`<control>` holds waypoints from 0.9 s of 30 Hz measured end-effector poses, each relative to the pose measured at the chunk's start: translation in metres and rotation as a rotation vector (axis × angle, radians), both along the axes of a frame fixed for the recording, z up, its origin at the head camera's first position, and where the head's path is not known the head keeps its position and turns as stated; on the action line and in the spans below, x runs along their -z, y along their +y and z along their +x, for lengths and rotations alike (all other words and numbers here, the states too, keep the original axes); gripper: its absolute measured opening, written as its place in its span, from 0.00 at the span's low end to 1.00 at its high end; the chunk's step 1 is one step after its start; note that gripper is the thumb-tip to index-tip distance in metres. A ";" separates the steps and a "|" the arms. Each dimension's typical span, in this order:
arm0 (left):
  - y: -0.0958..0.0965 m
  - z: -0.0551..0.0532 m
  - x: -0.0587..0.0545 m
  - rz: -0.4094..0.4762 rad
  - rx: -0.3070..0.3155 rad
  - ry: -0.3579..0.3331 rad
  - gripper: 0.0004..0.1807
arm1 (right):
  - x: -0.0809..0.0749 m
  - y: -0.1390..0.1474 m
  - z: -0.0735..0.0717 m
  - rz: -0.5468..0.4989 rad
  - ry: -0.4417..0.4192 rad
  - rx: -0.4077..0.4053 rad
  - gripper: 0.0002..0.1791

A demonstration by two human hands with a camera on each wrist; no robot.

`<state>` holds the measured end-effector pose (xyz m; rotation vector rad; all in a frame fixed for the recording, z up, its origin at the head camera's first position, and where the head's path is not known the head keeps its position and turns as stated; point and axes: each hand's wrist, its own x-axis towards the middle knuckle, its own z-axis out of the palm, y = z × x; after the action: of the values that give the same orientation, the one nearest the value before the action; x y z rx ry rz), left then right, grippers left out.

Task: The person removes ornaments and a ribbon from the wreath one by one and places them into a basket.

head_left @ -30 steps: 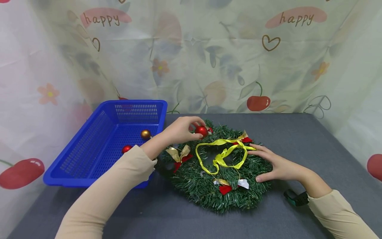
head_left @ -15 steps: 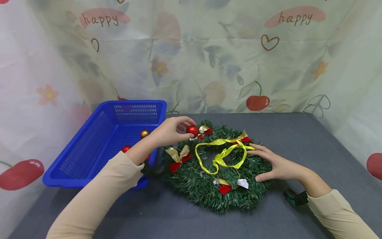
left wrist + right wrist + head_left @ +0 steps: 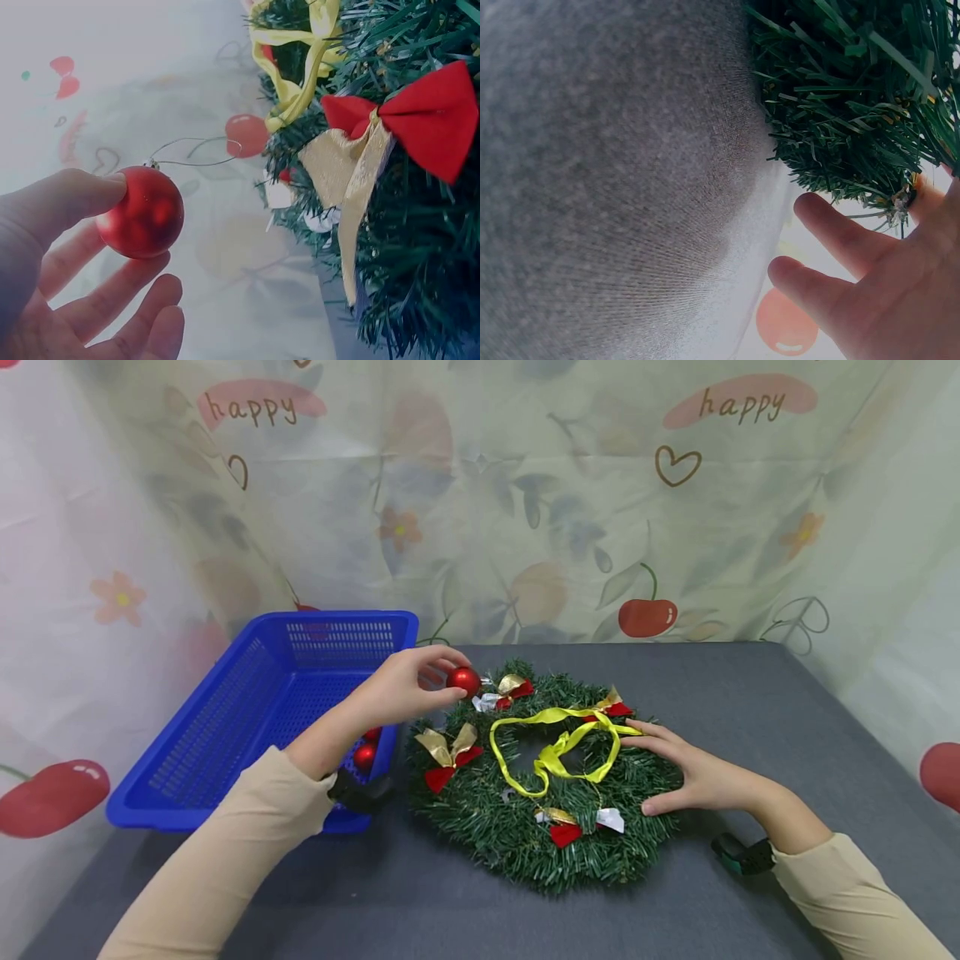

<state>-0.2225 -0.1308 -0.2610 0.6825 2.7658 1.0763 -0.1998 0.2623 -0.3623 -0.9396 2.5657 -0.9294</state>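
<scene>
Between thumb and fingers, my left hand (image 3: 408,685) pinches a shiny red Christmas bauble (image 3: 462,682) above the left rear edge of a green wreath (image 3: 487,827). In the left wrist view, a thin wire loop (image 3: 196,163) extends from the cap of the bauble (image 3: 144,214) towards the wreath. The wreath lies flat, carrying red, gold and silver bows and a loose yellow ribbon (image 3: 551,764). My right hand (image 3: 705,777) rests against its right side, fingers spread and fairly straight. The right wrist view shows two fingers (image 3: 840,236) beside the greenery, the others partly hidden.
A blue plastic basket (image 3: 187,817) stands left of the wreath with red baubles (image 3: 365,757) inside, partly hidden by my left forearm. Grey cloth (image 3: 720,693) covers the table. A printed curtain (image 3: 480,527) hangs behind and at both sides.
My left hand has drawn back leftward from the wreath's rear with the red bauble, uncovering the rear bow. The forearm now hides the gold bauble in the basket. My right hand has stayed put.
</scene>
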 end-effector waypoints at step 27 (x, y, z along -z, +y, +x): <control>-0.045 -0.008 -0.001 -0.020 -0.149 0.051 0.20 | 0.003 0.001 0.000 -0.010 0.015 -0.009 0.41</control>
<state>-0.2308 -0.1753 -0.2595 0.5157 2.9066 1.0693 -0.1996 0.2629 -0.3650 -0.9635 2.5698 -0.9371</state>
